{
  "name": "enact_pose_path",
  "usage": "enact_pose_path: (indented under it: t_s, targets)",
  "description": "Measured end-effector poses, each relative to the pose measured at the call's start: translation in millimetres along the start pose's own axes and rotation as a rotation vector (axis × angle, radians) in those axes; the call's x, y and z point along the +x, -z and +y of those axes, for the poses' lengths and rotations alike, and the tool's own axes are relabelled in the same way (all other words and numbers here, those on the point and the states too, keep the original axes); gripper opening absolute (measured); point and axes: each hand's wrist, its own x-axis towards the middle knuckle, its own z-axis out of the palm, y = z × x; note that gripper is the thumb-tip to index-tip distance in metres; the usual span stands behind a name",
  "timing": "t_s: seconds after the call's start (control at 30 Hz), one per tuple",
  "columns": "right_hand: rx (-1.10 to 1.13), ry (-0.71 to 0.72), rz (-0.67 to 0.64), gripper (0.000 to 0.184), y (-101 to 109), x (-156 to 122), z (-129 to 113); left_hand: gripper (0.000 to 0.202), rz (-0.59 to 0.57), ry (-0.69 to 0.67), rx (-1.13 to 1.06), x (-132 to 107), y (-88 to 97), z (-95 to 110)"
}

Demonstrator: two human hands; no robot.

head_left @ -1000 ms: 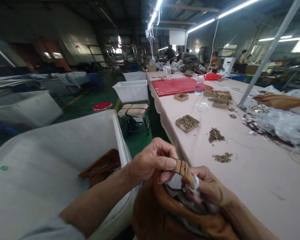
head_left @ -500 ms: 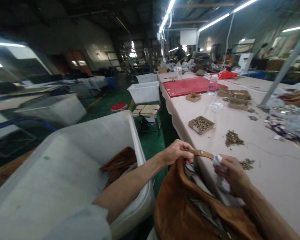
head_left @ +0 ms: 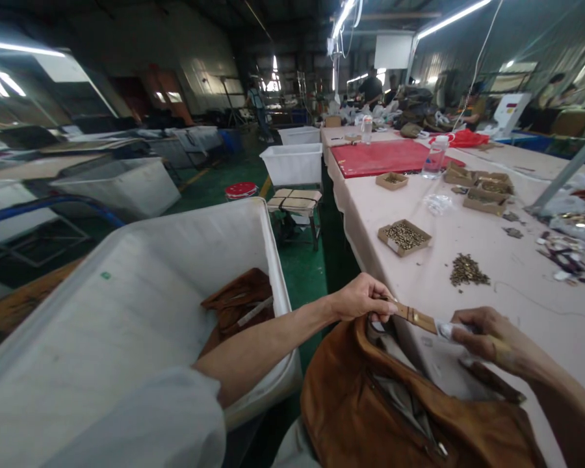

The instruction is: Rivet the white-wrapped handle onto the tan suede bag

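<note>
A brown leather bag (head_left: 338, 383) hangs open in front of me beside the table, its light lining and a zip showing. My left hand (head_left: 363, 298) is closed on its narrow tan strap (head_left: 416, 316), close to the bag's top edge. Farther along, where white wrapping (head_left: 445, 329) covers the strap, the fingers of my right hand (head_left: 492, 338) are closed round it. Between both hands the strap runs taut, with a small metal fitting on it. Part of the wrapped end is hidden by my right fingers.
Left of me stands a large white bin (head_left: 170, 260) with brown leather pieces (head_left: 244, 305) inside. On the pink-covered table (head_left: 517, 338) are a box of small metal parts (head_left: 404, 237), a loose pile (head_left: 468, 270) of them, and a bottle (head_left: 435, 158). A red stool (head_left: 241, 190) stands beyond.
My right hand has shifted rightward and slightly down, and more of the strap shows between my hands. My left hand still grips it. The whole view has turned slightly.
</note>
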Motion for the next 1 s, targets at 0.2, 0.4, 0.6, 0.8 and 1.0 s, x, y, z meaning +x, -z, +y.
enact_pose_path:
  t_s: [0.2,0.4,0.6,0.8,1.0]
  targets:
    - [0.026,0.097,0.043,0.045,5.7,-2.7,-2.6,0.045,0.023,-0.001,-0.030,1.6,4.3,-1.3]
    - [0.125,0.182,-0.034,0.047,21.6,-12.0,19.7,0.043,0.026,-0.021,-0.049,-1.0,2.6,1.9]
    - [0.279,0.171,-0.007,0.043,33.1,-17.3,23.9,0.040,0.026,-0.014,-0.042,-1.3,-4.5,18.8]
    - [-0.013,-0.012,0.722,0.042,83.6,-27.6,67.6,0.032,-0.019,-0.004,0.146,-6.9,-19.3,41.9]
    - [-0.304,-0.143,0.762,0.035,81.9,-13.4,110.8,0.028,-0.046,0.006,0.205,-12.0,-34.3,42.6]
